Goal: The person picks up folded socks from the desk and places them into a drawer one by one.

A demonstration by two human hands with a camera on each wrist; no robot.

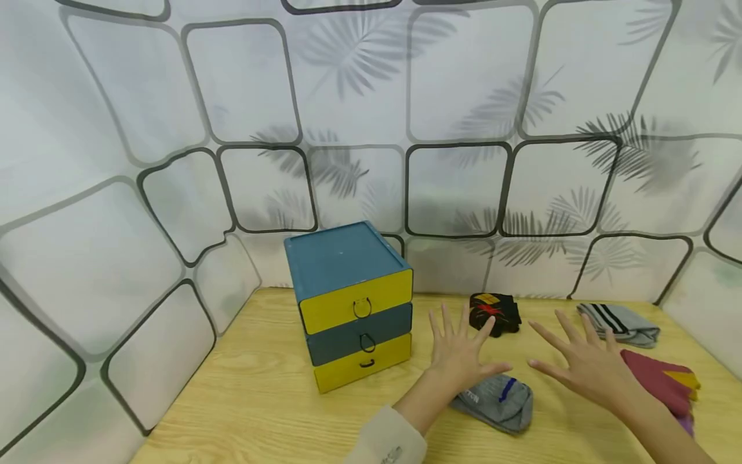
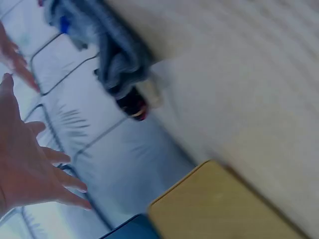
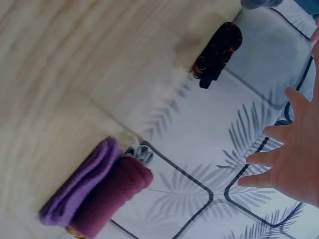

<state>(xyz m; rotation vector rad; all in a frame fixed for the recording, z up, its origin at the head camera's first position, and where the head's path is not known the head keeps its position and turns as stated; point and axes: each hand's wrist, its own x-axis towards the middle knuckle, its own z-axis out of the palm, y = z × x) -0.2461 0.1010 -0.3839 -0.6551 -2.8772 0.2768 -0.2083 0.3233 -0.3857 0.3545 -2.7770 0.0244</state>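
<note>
My left hand (image 1: pixel 458 354) is held with its fingers spread and holds nothing. Below it on the table lies a folded grey sock (image 1: pixel 500 403) with a blue stripe, partly hidden by the hand. My right hand (image 1: pixel 585 364), fingers also spread, hovers empty between that sock and a maroon folded cloth item (image 1: pixel 657 380) with a yellow patch. Farther back is a folded black sock (image 1: pixel 493 312) with red and yellow marks. A light grey folded sock (image 1: pixel 620 324) with black stripes lies at the back right. In the right wrist view, something purple and fuzzy (image 3: pixel 82 184) lies against the maroon one.
A small drawer unit (image 1: pixel 353 258) with a blue top and yellow and blue drawer fronts stands left of my hands. Each front has a dark loop handle. Patterned white curtain (image 1: pixel 359 109) surrounds the wooden table (image 1: pixel 249 399) at the back and left.
</note>
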